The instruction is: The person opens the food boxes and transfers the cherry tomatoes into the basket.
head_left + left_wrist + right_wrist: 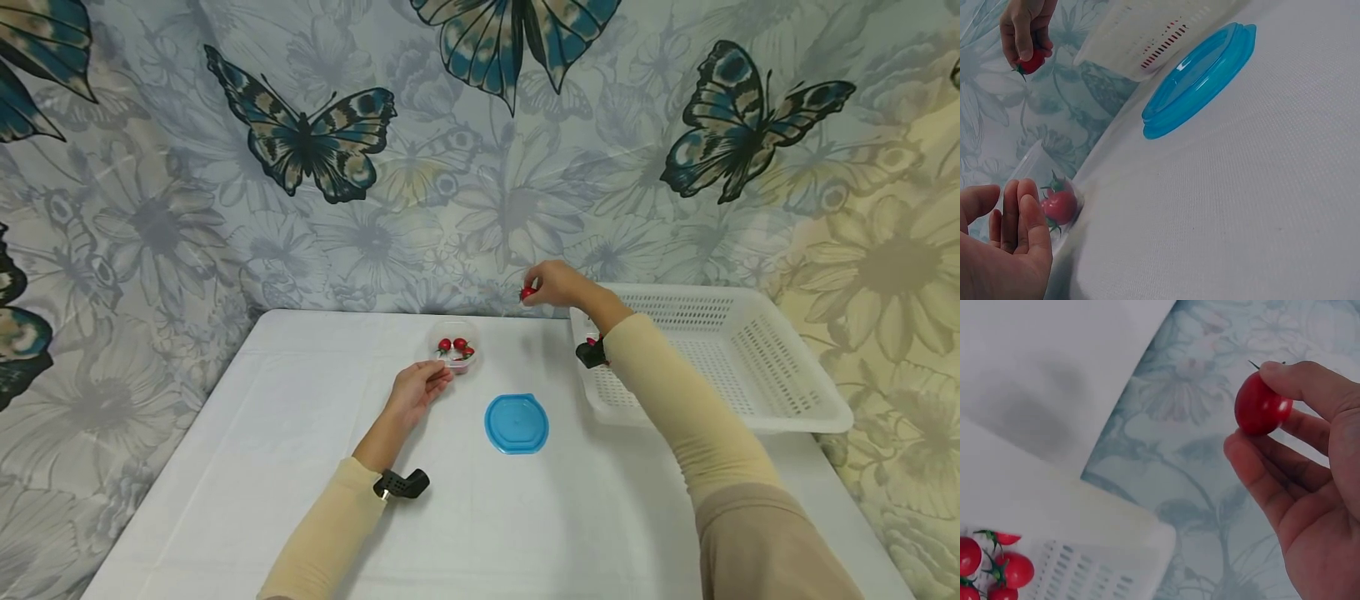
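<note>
My right hand (557, 283) pinches a cherry tomato (1264, 404) between thumb and fingertips, raised beside the basket's far left corner. Its green stem shows at the top in the right wrist view. My left hand (422, 390) has its fingertips right at the near rim of a small clear container (454, 330); thumb and fingers stand apart in the left wrist view. Several red cherry tomatoes (1059, 207) with green stems lie in that container. A round blue lid (517, 424) rests flat on the table, right of my left hand.
A white perforated basket (780, 350) stands at the table's right, under my right forearm. More cherry tomatoes (1017, 570) lie in its left end. The white-covered table (247, 433) meets a wall hanging (450, 225) printed with butterflies at its far edge.
</note>
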`<state>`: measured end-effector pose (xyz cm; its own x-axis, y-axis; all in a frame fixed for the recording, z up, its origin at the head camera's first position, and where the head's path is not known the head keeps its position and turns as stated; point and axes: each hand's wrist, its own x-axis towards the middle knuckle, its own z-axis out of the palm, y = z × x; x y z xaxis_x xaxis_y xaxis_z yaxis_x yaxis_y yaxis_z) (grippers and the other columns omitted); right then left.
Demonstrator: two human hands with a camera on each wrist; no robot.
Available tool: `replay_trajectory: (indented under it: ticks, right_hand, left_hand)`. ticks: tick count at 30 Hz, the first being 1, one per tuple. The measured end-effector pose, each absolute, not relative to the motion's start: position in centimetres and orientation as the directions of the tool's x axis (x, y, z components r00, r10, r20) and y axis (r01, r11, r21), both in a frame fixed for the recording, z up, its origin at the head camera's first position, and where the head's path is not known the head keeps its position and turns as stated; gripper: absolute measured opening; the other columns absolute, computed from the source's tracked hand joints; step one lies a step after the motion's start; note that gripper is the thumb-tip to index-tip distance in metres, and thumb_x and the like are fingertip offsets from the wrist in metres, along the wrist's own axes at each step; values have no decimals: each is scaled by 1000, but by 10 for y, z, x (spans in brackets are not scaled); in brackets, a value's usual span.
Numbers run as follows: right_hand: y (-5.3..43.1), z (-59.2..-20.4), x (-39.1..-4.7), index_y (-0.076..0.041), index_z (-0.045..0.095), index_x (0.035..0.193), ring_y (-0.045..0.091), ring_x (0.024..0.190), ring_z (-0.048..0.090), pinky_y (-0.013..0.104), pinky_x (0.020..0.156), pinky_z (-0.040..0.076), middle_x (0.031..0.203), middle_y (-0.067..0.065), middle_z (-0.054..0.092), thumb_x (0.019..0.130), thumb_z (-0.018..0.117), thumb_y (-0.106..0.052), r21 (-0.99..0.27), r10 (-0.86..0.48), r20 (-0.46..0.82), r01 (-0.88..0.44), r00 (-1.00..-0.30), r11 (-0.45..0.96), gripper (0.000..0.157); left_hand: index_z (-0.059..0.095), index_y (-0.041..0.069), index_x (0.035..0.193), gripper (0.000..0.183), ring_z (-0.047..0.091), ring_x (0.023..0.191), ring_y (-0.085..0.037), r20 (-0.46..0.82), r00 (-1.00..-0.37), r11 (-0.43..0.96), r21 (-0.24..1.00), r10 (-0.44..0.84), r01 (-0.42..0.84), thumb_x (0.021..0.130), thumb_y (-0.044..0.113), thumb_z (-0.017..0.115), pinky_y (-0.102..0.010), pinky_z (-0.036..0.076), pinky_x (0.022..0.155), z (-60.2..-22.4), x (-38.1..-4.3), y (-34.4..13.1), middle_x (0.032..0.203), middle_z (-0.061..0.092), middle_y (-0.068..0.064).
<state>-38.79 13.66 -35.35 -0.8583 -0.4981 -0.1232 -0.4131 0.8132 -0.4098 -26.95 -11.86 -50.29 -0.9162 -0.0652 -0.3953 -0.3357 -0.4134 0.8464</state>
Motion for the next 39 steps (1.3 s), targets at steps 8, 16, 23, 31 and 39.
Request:
replay_trajectory:
  ticks: [8,16,23,31,39]
  right_hand:
    - [154,-350,-392,0,68,108,29,90,65,40,77,53,102,19,71,87,70,-18,-403,-509,-99,-434,-855,806,28]
    - [170,-345,-393,4,65,111,28,79,66,33,69,53,100,22,70,87,69,-14,-447,-470,-88,-387,-878,806,30]
    - [187,-348,-394,6,63,113,32,81,67,32,67,53,98,23,70,89,68,-14,-445,-481,-106,-391,-870,806,32]
    - [207,-347,-393,5,64,105,28,77,65,34,68,53,95,22,68,87,68,-13,-442,-458,-78,-381,-886,812,26]
    - [229,-347,-390,6,65,100,27,77,64,35,67,53,93,21,68,86,68,-11,-423,-427,-86,-355,-900,834,22]
  left_hand:
    - [57,3,104,9,68,73,-7,-399,-915,-418,843,-62,-340,96,8,57,-16,55,69,-502,-270,-117,78,68,1]
    - [57,3,101,7,68,72,-6,-397,-916,-418,844,-67,-335,96,7,58,-16,55,68,-500,-270,-118,78,68,0]
    - [57,3,102,8,67,72,-6,-394,-917,-410,848,-62,-336,96,7,58,-15,55,67,-500,-270,-119,77,68,1]
    - [57,3,103,9,68,73,-7,-397,-915,-406,849,-70,-337,96,7,58,-15,55,68,-499,-269,-118,79,69,0]
    - [57,2,103,10,68,74,-7,-401,-913,-406,849,-77,-339,95,7,59,-16,55,68,-498,-268,-117,81,69,-2]
